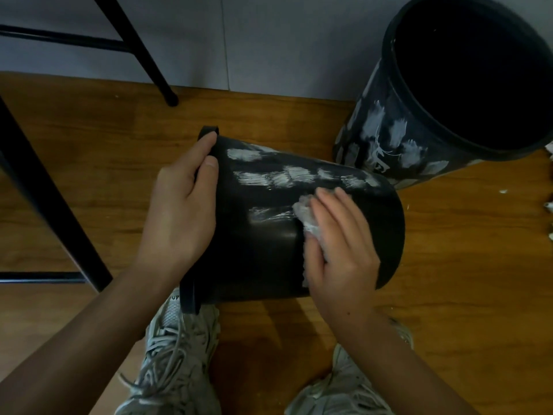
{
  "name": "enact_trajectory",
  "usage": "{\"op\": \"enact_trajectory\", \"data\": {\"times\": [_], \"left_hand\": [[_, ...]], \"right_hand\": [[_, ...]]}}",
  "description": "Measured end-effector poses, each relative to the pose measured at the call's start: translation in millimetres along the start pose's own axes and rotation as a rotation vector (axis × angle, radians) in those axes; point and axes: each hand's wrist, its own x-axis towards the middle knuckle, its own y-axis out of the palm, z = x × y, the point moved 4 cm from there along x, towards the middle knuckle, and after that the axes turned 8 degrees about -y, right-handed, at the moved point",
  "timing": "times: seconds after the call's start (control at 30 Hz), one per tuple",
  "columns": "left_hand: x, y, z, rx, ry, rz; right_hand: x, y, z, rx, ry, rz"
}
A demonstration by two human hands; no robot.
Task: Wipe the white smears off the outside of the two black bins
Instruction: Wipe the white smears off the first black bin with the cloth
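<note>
A black bin (263, 250) lies on its side over the wooden floor, rim to the left, with white smears (287, 175) across its upper side. My left hand (182, 211) grips the bin's rim, thumb on the outside wall. My right hand (338, 244) presses a crumpled white wipe (305, 218) flat against the bin's side, just below the smears. A second black bin (386, 139) stands upright at the upper right, its outside covered with white smears.
Black metal furniture legs (143, 52) stand at the left and back left by the grey wall. My two grey sneakers (176, 363) are below the bin. Small white scraps (549, 205) lie on the floor at the right edge.
</note>
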Motion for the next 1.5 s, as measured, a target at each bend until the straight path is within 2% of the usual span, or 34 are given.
{"op": "enact_trajectory", "data": {"times": [0.2, 0.3, 0.43, 0.6, 0.8, 0.9, 1.03, 1.1, 1.37, 1.5], "left_hand": [[-3, 0, 0, 0.012, 0.021, 0.002], [-2, 0, -1, 0.017, 0.027, 0.012], [-3, 0, 2, 0.041, 0.02, 0.001], [1, -2, 4, 0.038, -0.007, 0.011], [0, -2, 4, -0.014, -0.019, 0.024], [2, -2, 4, -0.061, -0.029, 0.037], [1, -2, 6, -0.095, -0.026, 0.046], [2, -3, 6, -0.086, -0.014, 0.044], [2, -3, 7, -0.018, 0.012, 0.029], [6, -3, 7, -0.012, 0.005, 0.032]], "right_hand": [[25, 25, 67, 0.084, -0.279, 0.074], [26, 29, 70, 0.054, -0.328, 0.102], [20, 22, 59, 0.058, -0.288, 0.116], [0, 0, 2, -0.028, -0.085, 0.117], [-6, -4, -13, -0.075, -0.005, 0.017], [3, 3, 4, -0.051, -0.041, 0.065], [17, 18, 60, 0.033, -0.296, 0.171], [21, 29, 81, 0.061, -0.365, 0.226], [22, 32, 74, 0.075, -0.344, 0.202], [20, 19, 47, 0.037, -0.247, 0.229]]}}
